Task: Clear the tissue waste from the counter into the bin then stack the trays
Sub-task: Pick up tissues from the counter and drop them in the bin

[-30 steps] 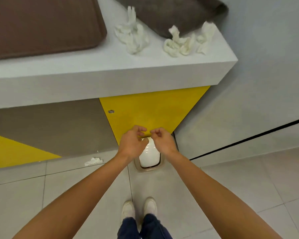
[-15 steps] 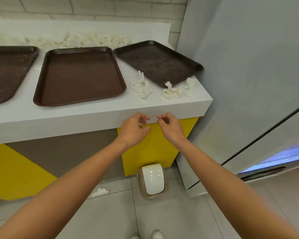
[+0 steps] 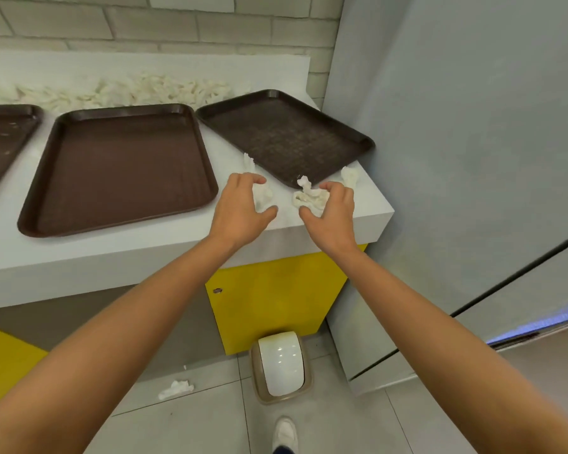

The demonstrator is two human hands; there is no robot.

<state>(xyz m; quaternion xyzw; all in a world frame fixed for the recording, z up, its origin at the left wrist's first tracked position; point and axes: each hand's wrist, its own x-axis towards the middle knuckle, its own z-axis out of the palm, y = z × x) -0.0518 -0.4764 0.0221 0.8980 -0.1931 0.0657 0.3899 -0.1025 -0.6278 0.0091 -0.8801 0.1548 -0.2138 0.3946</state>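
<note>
Brick wall (image 3: 177, 24) at back, grey partition (image 3: 473, 158) right, yellow cabinet panel (image 3: 276, 296), tile floor (image 3: 194, 427), white shoe (image 3: 286, 432).

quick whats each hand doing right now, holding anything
Left hand: open, fingers spread over the left tissue clump, not gripping it.
Right hand: open, fingers arched round the right tissue clump, no grip yet.

Right tray (image 3: 286, 136): dark brown, textured, empty, lying flat and askew on the white tabletop (image 3: 112, 253). To its left lie the middle tray (image 3: 118, 168) and the left tray (image 3: 0, 142), which is partly out of view; both are brown and none are stacked. Crumpled white tissue: first wad (image 3: 263, 194) off its near-left edge, second wad (image 3: 309, 198) at its near corner, third wad (image 3: 350, 176) along its near-right edge, and a long tissue heap (image 3: 128, 95) behind and to its left. Bin (image 3: 281, 367): tan with a white lid, on the floor below it. Floor scrap (image 3: 176, 389): lower left of it.
</note>
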